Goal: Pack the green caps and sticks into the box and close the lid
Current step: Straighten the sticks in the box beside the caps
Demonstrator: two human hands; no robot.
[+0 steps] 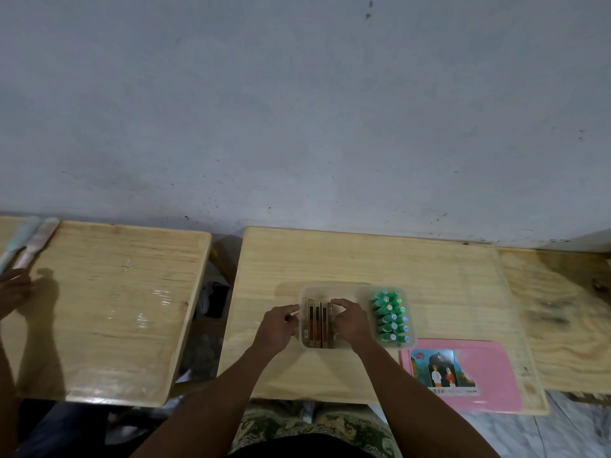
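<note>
Clear box (355,287) mid wooden table (446,276), sticks (317,322) packed in its 9 o'clock half, long axes 6 to 12 o'clock, left hand (277,327) and right hand (351,322) clasping the row from 9 and 3 o'clock, green caps (390,317) at 3 o'clock, pink lid (489,368) at 4 o'clock.

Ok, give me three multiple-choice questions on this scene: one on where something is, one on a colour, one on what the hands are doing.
1. The green caps lie: A in the right part of the box; B in its left part; C on the floor.
2. The sheet beside the box is: A blue; B pink; C black.
3. The hands are: A off the table; B lifting the sheet; C at the sticks.
Key: 1 A, the caps fill the box's right side, next to the sticks. 2 B, the sheet is plainly pink. 3 C, the left hand and right hand flank the sticks.
</note>
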